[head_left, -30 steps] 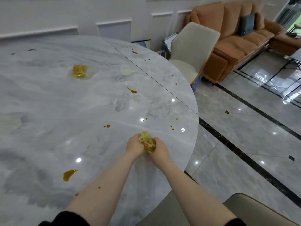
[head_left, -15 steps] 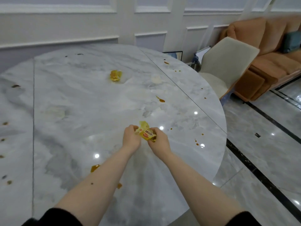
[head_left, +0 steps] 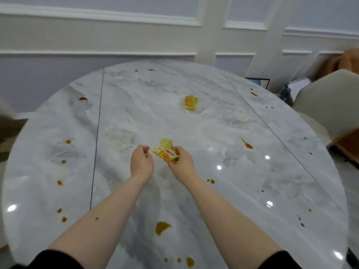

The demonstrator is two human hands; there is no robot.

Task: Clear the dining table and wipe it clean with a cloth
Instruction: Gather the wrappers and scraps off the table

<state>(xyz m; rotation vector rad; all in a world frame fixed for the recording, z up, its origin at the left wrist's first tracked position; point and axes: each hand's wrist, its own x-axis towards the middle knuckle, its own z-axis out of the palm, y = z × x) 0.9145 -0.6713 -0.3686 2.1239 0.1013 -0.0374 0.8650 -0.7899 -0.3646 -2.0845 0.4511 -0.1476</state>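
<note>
Since the frame 0.5 s earlier, the left hand [head_left: 142,162] is no longer touching the yellow wrapper [head_left: 165,152]; it is now sitting just beside it, fingers loosely curled and holding nothing. Only the right hand [head_left: 182,163] is gripping the wrapper, pinching its lower right end between thumb and fingers while the rest is sticking up and to the left above the counter [head_left: 252,191]. The view is also swinging left, so the whole round marble top is showing and the orange sofa [head_left: 347,59] is being cut off at the right edge.

Red print on the wrapper is too small to read, and the part inside the right hand is hidden. A 2nd yellow wrapper [head_left: 190,102] is lying farther back on the counter, well apart from the hands, blurred enough that its shape is hard to make out. To its right a pale round smear or film [head_left: 241,114] is barely showing against the marble; what it is cannot be told.

Brown sauce spots are dotting the surface: a larger blot [head_left: 161,227] between the 2 forearms, a streak [head_left: 247,144] to the right of the hands, and smaller drops along the left and right rims. A cream chair [head_left: 330,101] is standing at the counter's right side, partly out of frame. Black sleeves [head_left: 48,259] are being cropped by the bottom edge.
</note>
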